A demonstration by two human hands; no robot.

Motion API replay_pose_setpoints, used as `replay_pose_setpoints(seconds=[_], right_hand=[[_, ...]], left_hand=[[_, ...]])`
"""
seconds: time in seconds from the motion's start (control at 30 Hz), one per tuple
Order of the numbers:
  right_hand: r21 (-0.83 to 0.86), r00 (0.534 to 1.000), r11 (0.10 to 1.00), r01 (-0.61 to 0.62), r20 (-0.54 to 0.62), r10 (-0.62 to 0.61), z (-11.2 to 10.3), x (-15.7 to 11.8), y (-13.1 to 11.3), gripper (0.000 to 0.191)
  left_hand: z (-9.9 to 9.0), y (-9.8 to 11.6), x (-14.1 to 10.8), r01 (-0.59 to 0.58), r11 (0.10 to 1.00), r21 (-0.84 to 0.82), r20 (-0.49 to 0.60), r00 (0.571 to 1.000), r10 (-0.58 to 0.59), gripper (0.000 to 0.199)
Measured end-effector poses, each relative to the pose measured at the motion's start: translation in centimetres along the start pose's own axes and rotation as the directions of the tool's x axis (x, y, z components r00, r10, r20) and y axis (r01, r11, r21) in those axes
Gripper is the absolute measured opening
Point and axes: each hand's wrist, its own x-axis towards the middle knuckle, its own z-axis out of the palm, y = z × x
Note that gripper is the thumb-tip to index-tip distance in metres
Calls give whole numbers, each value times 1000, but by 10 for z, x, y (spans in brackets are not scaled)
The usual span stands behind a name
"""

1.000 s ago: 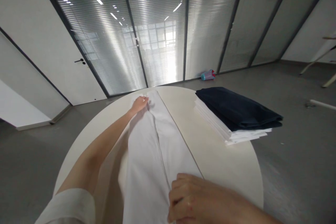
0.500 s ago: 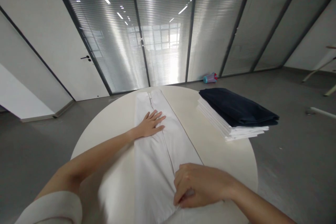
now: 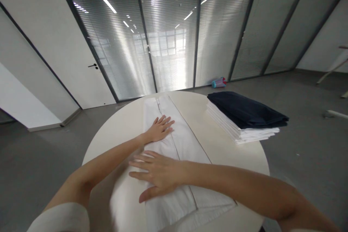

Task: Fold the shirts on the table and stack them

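A long folded white cloth (image 3: 187, 137) lies lengthwise on the round, pale table (image 3: 108, 130), with a seam line running down its middle. My left hand (image 3: 160, 129) rests flat on the cloth's upper part, its fingers spread. Nearer to me, my right hand (image 3: 159, 172) is over the cloth's lower left part, palm down with fingers apart and slightly blurred, its fingertips reaching past the cloth's left edge. Neither hand grips anything.
At the table's right edge, a folded dark navy cloth (image 3: 244, 110) tops a stack of folded white cloths (image 3: 225, 123). A blue and red patterned object (image 3: 218, 82) lies on the floor by the glass partition. Pale furniture legs (image 3: 333, 69) stand far right.
My right hand has opened from its pinch on the cloth's lower right part and moved left across the cloth. The left hand stays flat in place on the cloth. The view has shifted slightly.
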Motion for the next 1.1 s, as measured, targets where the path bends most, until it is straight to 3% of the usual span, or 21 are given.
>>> replay_pose_setpoints(seconds=[0.1,0.2,0.33,0.43,0.63,0.87,1.1], right_hand=[[74,995,997,-30,96,23,17,-5,-11,81],[123,993,991,-56,113,42,20,-11,-22,90],[85,991,996,-35,134,23,21,-12,-27,90],[2,992,1000,24,127,-24,30,-11,-25,87],[-130,992,986,104,88,-93,36,-12,-22,71],[-356,978,923,144,-91,-188,46,-17,-18,41],[-401,975,903,154,-89,-206,63,-15,-10,35]], left_hand=[[1,-9,7,4,1000,-29,8,1000,-4,61],[2,-25,25,114,992,-50,-32,993,-116,70],[-1,-55,59,362,929,-73,-57,929,-367,77],[-3,-78,82,462,884,-74,-62,882,-466,76],[-2,-115,111,519,854,-37,-87,850,-520,78],[-7,-146,121,576,817,18,-121,812,-570,83],[-11,-154,121,566,824,21,-158,816,-557,75]])
